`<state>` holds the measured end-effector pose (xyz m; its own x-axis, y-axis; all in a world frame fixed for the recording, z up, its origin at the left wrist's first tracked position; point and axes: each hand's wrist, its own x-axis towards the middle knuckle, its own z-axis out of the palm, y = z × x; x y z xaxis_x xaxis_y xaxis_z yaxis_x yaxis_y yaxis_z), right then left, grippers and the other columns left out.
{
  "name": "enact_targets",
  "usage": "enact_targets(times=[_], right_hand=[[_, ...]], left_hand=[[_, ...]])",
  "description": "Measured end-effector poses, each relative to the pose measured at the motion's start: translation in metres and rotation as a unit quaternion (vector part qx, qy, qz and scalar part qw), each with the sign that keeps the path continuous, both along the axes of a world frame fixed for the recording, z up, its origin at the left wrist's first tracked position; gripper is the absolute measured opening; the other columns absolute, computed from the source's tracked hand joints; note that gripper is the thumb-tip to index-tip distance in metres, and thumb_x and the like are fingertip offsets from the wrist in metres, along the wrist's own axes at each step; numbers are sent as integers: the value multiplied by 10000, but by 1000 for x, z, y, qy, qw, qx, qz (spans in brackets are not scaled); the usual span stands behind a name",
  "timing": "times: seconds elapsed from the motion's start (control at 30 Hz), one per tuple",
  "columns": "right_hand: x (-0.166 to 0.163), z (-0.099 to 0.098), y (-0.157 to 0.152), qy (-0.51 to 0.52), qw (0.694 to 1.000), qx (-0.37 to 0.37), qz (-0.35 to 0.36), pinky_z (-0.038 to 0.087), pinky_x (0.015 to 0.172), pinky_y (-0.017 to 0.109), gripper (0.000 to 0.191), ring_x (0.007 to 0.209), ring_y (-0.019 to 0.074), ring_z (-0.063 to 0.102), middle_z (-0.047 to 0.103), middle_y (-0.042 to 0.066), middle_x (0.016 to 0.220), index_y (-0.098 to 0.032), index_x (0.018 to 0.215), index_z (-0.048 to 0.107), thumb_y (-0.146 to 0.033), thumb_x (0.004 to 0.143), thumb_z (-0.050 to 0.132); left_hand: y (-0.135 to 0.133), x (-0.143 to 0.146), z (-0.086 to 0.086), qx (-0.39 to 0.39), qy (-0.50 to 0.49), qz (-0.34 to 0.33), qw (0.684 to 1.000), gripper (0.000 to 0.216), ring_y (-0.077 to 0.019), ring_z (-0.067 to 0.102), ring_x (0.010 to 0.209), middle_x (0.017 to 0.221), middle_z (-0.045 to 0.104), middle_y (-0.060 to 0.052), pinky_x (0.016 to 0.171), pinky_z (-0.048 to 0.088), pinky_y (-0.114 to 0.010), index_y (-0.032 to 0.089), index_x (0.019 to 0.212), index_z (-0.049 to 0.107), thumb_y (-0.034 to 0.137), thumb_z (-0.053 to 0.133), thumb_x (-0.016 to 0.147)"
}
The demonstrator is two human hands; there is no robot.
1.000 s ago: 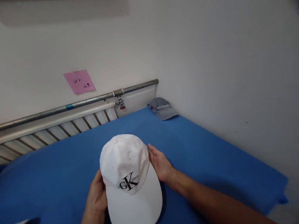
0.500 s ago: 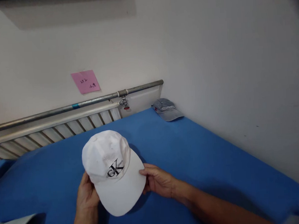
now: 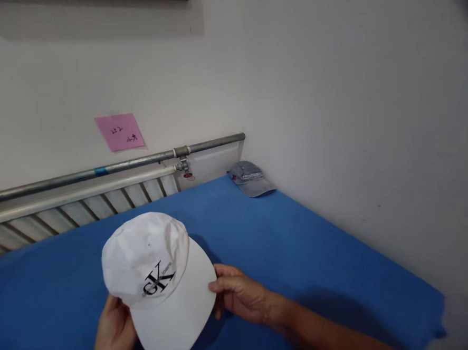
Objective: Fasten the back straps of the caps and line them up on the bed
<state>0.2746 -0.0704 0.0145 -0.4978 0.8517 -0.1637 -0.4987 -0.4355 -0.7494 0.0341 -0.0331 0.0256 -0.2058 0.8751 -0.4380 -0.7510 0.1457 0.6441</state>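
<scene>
A white baseball cap (image 3: pixel 152 269) with a black logo on its front is held above the blue surface (image 3: pixel 294 245), its brim toward me. My left hand (image 3: pixel 111 338) grips the cap's left side from below, fingers tucked under it. My right hand (image 3: pixel 241 296) pinches the right edge of the brim, thumb on top. Both hands are closed on the cap.
A grey cap (image 3: pixel 250 178) lies in the far corner of the blue surface against the white wall. A metal pipe (image 3: pixel 114 165) and a white radiator (image 3: pixel 81 203) run along the back edge. A pink note (image 3: pixel 119 132) is stuck on the wall above.
The white cap has shifted left and turned a little. My right hand moved from the crown's side to the brim's right edge.
</scene>
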Motion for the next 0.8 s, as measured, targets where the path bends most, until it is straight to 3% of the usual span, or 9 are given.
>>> enact_targets(times=[0.13,0.3,0.4,0.57,0.7,0.8], right_hand=[[7,1,5,6,999,5,-34,438,466,210,291,552,107,598,657,4,712,-149,898,596,-226,641,708],[21,1,24,14,994,28,-102,435,482,222,300,553,104,576,638,-5,701,-147,925,614,-243,661,721],[32,2,47,8,987,29,-159,430,498,235,281,577,116,569,631,-8,697,-163,893,608,-250,657,735],[59,-1,99,2,969,28,-247,421,518,237,286,599,117,542,611,-22,681,-183,888,606,-237,644,744],[79,-9,141,-2,955,35,-293,410,514,229,219,588,117,528,602,-22,659,-192,853,590,-215,667,703],[89,-14,167,-6,949,33,-315,406,505,227,180,577,119,529,600,-24,659,-199,848,580,-190,694,672]], left_hand=[[-1,6,-3,27,-37,8,999,451,-150,715,569,663,747,-27,566,586,-178,186,1390,476,145,321,969],[-1,21,-10,13,-25,-80,996,456,-230,737,758,898,741,-165,720,612,-349,83,1329,511,292,294,987],[0,31,-12,-6,35,-97,995,485,-263,722,885,1028,705,-212,738,605,-372,54,1360,465,312,368,961],[4,34,-17,-49,59,-138,987,474,-266,719,818,951,717,-195,690,597,-372,37,1328,464,261,442,910],[17,20,-37,-92,30,-155,983,388,-290,710,748,888,732,-190,658,584,-405,81,1091,611,374,529,850],[30,5,-61,-106,18,-194,975,346,-313,702,707,817,741,-173,657,569,-438,111,902,688,404,683,717]])
